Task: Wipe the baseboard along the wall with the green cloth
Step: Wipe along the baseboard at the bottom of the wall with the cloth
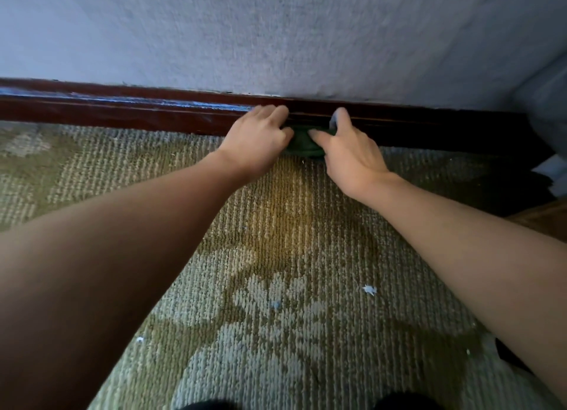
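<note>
A dark reddish-brown baseboard (122, 109) runs along the foot of a pale textured wall (306, 35). The dark green cloth (303, 142) is bunched against the baseboard's lower part, where it meets the carpet. My left hand (257, 139) grips the cloth's left side, fingers curled onto the baseboard. My right hand (352, 155) presses on the cloth's right side, thumb on the cloth and fingers against the baseboard. Most of the cloth is hidden between and under the two hands.
A green and beige patterned carpet (276, 271) covers the floor, with small white scraps (369, 289) on it. Dark objects and a grey fabric shape (546, 109) stand at the right edge. The baseboard's top left has pale blue smears (92, 96).
</note>
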`<state>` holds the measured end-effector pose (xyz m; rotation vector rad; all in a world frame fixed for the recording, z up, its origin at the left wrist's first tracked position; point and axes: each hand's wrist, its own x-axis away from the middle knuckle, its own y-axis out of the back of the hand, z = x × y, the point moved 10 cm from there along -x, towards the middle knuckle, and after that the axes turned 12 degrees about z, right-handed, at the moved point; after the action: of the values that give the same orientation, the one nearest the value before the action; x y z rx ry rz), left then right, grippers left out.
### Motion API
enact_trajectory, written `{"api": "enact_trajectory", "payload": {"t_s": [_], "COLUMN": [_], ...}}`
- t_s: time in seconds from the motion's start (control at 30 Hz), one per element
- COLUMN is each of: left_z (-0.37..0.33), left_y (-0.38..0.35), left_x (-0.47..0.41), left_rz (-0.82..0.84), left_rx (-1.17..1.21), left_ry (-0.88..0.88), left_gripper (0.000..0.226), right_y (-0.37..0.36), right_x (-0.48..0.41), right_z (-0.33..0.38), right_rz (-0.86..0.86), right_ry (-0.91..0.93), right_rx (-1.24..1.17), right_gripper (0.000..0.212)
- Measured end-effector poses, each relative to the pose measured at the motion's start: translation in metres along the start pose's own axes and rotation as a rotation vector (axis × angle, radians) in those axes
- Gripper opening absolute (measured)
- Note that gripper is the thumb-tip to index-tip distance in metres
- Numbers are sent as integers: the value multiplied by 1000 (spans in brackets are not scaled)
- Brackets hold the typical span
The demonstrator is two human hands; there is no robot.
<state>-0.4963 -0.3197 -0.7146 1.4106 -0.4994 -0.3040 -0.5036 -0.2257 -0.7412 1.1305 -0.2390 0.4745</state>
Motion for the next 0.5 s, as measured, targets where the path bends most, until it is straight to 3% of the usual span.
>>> {"api": "enact_trajectory", "payload": {"t_s": [0.1,0.23,0.5], "left_z": [-6,-8,2], "left_y": [0,27,24], "left_x": [6,10,-13], "left_rz": [5,-140,-69], "left_rx": [-27,-83,-10], "left_ry": [-24,-44,61], "left_gripper": [20,12,30], "right_y": [-8,12,26], "right_x": [5,6,-4], "right_z": [-2,1,-5], "right_rz": [21,-46,-78], "right_ry": [-5,-2,-34], "right_rx": [22,32,28], "right_gripper": [37,36,35]}}
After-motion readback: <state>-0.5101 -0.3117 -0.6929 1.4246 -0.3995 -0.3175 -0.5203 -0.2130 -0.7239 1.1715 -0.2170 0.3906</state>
